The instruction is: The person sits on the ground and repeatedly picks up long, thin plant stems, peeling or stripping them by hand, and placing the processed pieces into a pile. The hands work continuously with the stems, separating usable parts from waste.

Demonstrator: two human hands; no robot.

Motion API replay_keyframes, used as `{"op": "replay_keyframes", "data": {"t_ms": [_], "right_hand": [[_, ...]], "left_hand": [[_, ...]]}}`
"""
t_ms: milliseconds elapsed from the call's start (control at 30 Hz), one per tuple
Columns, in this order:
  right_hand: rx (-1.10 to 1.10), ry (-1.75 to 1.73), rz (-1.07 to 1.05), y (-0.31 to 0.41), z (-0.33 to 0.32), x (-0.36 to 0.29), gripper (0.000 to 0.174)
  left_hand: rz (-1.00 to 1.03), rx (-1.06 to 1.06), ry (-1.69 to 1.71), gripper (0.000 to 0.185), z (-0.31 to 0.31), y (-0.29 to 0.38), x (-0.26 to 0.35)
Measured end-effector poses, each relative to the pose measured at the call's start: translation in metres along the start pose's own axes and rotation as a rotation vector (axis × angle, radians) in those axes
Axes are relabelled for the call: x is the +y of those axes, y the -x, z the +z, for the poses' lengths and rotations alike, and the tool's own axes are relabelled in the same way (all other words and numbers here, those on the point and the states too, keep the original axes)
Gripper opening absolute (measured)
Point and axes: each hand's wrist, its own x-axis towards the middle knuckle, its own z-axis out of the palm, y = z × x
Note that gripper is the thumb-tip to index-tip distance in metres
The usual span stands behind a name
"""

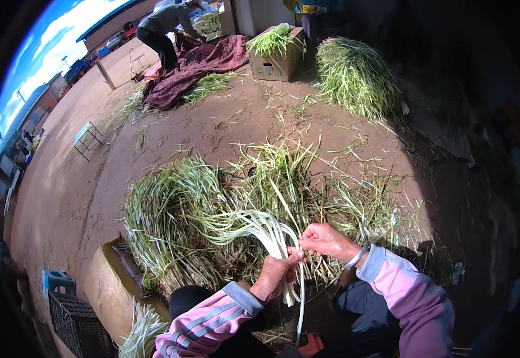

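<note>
My left hand (275, 276) grips a bunch of pale, peeled leafy stalks (266, 232), possibly garlic chives or young leeks. Their light green tips fan out to the upper left, and the white ends hang below the fist. Close beside it, the fingertips of my right hand (331, 241) pinch one long stalk (301, 304). That stalk hangs down past the bunch between my knees. Beneath both hands spreads a large heap of unpeeled green stalks (170, 215), with roots and dry leaves among them. At lower left lie more white stalks (141, 333).
Left of my knees stand a cardboard piece (107, 286), a black plastic crate (76, 324) and a blue stool (58, 283). Farther off are a carton topped with greens (272, 67), a stalk pile (358, 78) and a person (166, 31) bending over dark red cloth (197, 67).
</note>
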Motion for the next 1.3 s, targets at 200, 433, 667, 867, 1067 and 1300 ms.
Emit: {"op": "replay_keyframes", "data": {"t_ms": [200,433,667,867,1067,1300], "right_hand": [[0.063,0.028,0.016,0.004,0.002,-0.008,0.017],[0.119,0.035,-0.055,0.005,0.002,-0.006,0.018],[0.194,-0.004,-0.08,0.005,0.003,-0.007,0.017],[0.321,-0.514,-0.126,0.005,0.006,-0.007,0.014],[0.392,-0.27,0.02,0.001,-0.063,-0.013,0.04],[-0.525,-0.172,-0.131,0.018,0.006,-0.011,0.052]], "left_hand": [[-0.031,-0.043,0.059,0.012,-0.003,-0.004,0.0],[-0.105,-0.033,-0.019,0.013,-0.002,0.003,0.003],[-0.051,-0.094,0.024,0.013,-0.003,-0.001,0.002],[0.097,-0.108,0.153,0.012,-0.006,-0.007,0.016],[0.272,-0.243,0.479,0.015,-0.031,0.001,0.063],[0.402,-0.24,0.642,0.016,-0.051,0.0,0.096]]}}
